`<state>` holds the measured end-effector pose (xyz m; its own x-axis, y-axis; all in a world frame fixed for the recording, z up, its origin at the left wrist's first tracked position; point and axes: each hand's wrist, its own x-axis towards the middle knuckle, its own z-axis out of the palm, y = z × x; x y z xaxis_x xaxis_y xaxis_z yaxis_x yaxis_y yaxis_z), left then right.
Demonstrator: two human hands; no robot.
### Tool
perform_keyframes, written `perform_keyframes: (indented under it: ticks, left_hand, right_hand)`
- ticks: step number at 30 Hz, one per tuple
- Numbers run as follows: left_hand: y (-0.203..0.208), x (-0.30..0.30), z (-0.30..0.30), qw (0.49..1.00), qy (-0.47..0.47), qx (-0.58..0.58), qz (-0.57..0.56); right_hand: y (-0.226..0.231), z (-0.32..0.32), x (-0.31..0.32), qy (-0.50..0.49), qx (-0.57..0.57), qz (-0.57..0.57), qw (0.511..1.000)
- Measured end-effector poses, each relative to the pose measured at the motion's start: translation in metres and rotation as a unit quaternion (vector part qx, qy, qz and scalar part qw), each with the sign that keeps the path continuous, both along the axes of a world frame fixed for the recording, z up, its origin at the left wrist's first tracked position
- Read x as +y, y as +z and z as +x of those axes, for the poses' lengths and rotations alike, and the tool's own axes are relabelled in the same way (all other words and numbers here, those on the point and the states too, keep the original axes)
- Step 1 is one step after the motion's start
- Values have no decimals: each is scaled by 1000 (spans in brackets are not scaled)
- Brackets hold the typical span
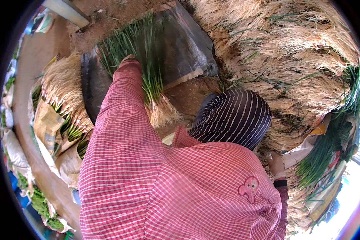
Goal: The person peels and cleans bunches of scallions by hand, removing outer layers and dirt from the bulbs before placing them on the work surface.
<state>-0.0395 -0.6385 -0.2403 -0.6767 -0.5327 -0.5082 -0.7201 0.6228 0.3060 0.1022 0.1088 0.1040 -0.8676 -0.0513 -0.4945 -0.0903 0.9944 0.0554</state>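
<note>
A bunch of green onions (pixel 151 82) lies on a dark plastic sheet (pixel 188 44), its leaves pointing away and its pale roots hanging over the near edge. My left hand (pixel 129 59) reaches out onto the leaves; the sleeve covers most of it and its fingers are hidden. Low on the right, my right hand (pixel 275 163) is at the near edge of a large heap of green onions with long straw-coloured roots (pixel 284 60). Its fingertips are lost among the roots, so its grip does not show.
Another stack of rooted green onions (pixel 66 90) stands on the left, beside brown sacking (pixel 48 124). My knee in striped cloth (pixel 236 116) is between sheet and heap. A grey post (pixel 68 14) rises at the far left. White sacks (pixel 16 150) line the left rim.
</note>
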Motion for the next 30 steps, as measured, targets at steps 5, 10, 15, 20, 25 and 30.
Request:
perform_keyframes:
  ticks: [5,10,15,20,25,30]
  left_hand:
    - [-5,-22,-26,991,-71,-79,-77]
    - [49,-75,-71,987,-87,-29,-132]
    - [142,-82,-28,889,249,343,175]
    - [128,-33,1,986,7,142,85]
    - [15,64,100,949,106,23,297]
    - [11,111,115,988,-50,-82,118]
  right_hand:
    - [5,-5,-22,7,-37,18,999]
    - [-1,12,-18,-12,12,13,1000]
    - [-19,24,16,-28,-8,24,999]
    - [-28,47,6,-79,-11,6,997]
    - [-25,48,2,-111,-56,-37,992]
    - [-13,40,-19,-97,-50,-44,993]
